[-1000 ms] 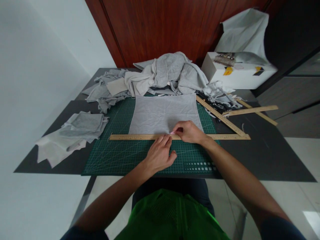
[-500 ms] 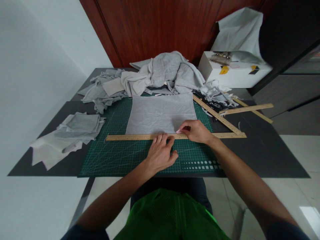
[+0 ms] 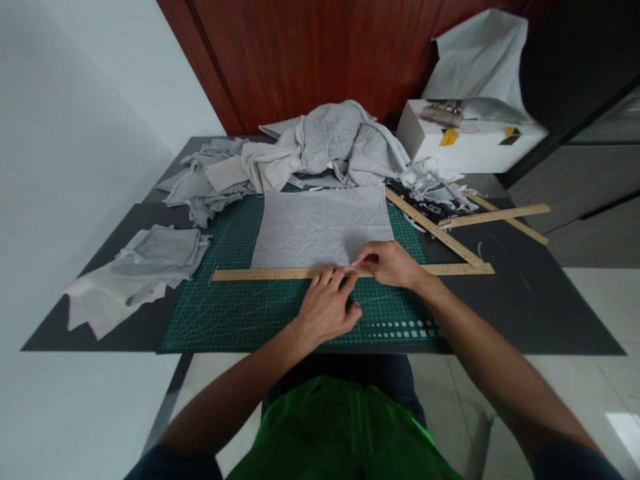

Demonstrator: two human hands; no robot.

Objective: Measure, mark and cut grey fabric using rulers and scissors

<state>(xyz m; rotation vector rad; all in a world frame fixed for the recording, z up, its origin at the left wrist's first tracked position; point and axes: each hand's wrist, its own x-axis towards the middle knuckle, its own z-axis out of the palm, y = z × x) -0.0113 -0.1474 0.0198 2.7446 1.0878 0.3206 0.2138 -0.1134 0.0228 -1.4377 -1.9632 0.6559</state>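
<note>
A light grey rectangle of fabric (image 3: pixel 323 227) lies flat on the green cutting mat (image 3: pixel 240 313). Along its near edge runs a wooden ruler (image 3: pixel 270 274). My left hand (image 3: pixel 327 307) rests with its fingertips on the ruler, fingers stretched out and thumb apart. Just right of it, my right hand (image 3: pixel 387 263) pinches a small pink piece of tailor's chalk (image 3: pixel 357 263) at the ruler's upper edge, over the fabric. Its fingers partly hide the chalk. A slanting wooden ruler (image 3: pixel 435 227) meets the right end of the long one.
Heaped grey cloth (image 3: pixel 330 140) lies along the back of the dark table (image 3: pixel 520 300). Folded fabric pieces (image 3: pixel 160 253) lie at the left. A white box (image 3: pixel 470 147) stands back right, near tangled pale strips (image 3: pixel 435 183) and another wooden ruler (image 3: pixel 500 215).
My left hand has slid slightly right along the ruler. My right hand stays nearly in place, with the chalk still pinched. The view has shifted a little.
</note>
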